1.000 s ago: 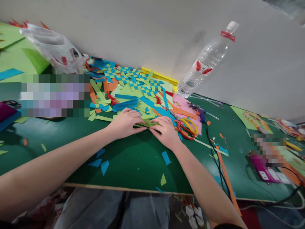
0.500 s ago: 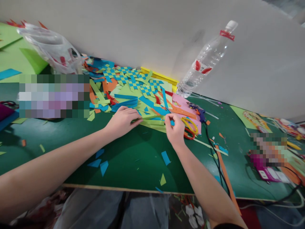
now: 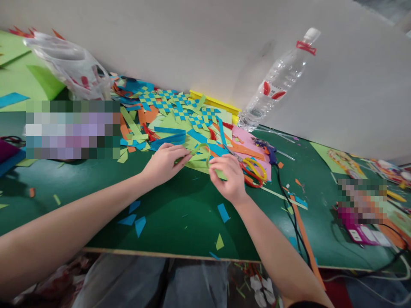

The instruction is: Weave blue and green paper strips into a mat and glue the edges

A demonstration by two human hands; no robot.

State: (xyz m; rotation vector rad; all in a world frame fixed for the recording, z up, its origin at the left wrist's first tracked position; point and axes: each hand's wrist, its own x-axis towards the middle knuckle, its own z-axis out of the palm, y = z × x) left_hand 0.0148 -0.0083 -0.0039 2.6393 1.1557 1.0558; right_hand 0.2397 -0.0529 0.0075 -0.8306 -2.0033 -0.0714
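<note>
My left hand (image 3: 168, 162) pinches one end of a narrow light-green paper strip (image 3: 202, 148) between thumb and fingers. The strip arches up and bends down to the fingertips of my right hand (image 3: 229, 176), which are curled round its other end; the exact grip there is partly hidden. Just behind the hands lie folded blue paper strips (image 3: 170, 136) and light-green sheets. Scissors with yellow and orange handles (image 3: 257, 169) rest right beside my right hand. Farther back is a pile of woven blue-and-green paper pieces (image 3: 173, 105).
A tall clear plastic bottle (image 3: 276, 81) leans by the grey wall. A white plastic bag (image 3: 70, 64) stands at the left. A glue gun (image 3: 269, 149) with a black cord lies on the right, and paper scraps (image 3: 224, 212) dot the green table (image 3: 180, 231).
My right hand has moved left and slightly down, closer to my left hand. The green strip, stretched nearly straight before, now bends into an arch. The left hand has barely moved.
</note>
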